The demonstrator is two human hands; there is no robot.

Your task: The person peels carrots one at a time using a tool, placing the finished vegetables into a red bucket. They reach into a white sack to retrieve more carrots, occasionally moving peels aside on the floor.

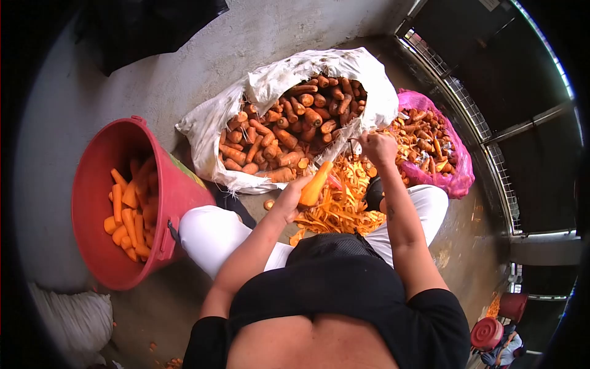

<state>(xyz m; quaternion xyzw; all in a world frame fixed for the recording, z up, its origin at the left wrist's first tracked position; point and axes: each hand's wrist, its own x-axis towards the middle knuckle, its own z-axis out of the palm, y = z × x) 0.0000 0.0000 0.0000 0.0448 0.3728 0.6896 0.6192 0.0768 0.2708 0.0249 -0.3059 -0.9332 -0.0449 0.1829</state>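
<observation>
My left hand [289, 200] is wrapped round the thick end of a carrot [316, 183], bright orange and mostly peeled, its tip pointing up and away. Up and to the right, my right hand [378, 148] is closed on a small peeler [354, 145]; only its thin end shows, apart from the carrot. Below both hands a heap of orange carrot peelings [341, 212] lies on the floor between my legs. Just beyond, a white sack [212, 132] lies open, full of unpeeled carrots [301, 114].
A red bucket [92, 184] with peeled carrots [128, 215] leans at the left. A pink bag [464, 163] of carrot scraps stands at the right. A pale sack [77, 320] lies at lower left. Another person [507, 350] is far off at lower right, beside red tubs [487, 334].
</observation>
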